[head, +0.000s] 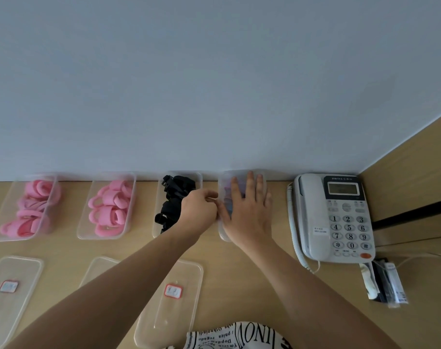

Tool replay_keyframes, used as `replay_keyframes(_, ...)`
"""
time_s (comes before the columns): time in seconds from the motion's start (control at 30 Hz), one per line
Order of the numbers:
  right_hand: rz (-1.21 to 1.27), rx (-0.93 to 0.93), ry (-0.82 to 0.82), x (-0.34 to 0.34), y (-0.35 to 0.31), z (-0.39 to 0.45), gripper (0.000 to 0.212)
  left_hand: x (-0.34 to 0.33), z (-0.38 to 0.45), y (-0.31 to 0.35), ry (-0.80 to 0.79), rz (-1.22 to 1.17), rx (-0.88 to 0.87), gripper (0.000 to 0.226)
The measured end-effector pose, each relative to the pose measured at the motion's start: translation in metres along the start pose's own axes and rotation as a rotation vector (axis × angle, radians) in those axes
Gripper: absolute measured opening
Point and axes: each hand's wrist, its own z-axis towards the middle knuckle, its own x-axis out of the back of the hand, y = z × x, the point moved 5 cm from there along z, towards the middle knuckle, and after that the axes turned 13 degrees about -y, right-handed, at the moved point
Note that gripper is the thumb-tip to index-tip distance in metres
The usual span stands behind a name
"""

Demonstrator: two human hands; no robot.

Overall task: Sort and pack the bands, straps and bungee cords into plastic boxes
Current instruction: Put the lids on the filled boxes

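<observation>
Four clear plastic boxes stand in a row on the tabletop against the wall. The fourth box, just left of the telephone, is covered by its lid. The right hand lies flat on this lid with straight fingers. The left hand pinches the lid's left edge with curled fingers. Further left of the telephone come the box of black straps and two boxes of pink bands. Three loose lids lie nearer the person.
</observation>
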Motion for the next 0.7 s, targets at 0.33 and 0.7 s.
replay_keyframes(0.33,0.026,-0.007,0.052,0.003,0.002,-0.003,0.073,0.002,0.005,0.007,0.015,-0.096,0.003,0.024)
replay_keyframes(0.7,0.003,-0.02,-0.042,0.001,-0.003,0.002,0.074,0.007,0.021,0.018,0.091,0.001,0.086,0.028)
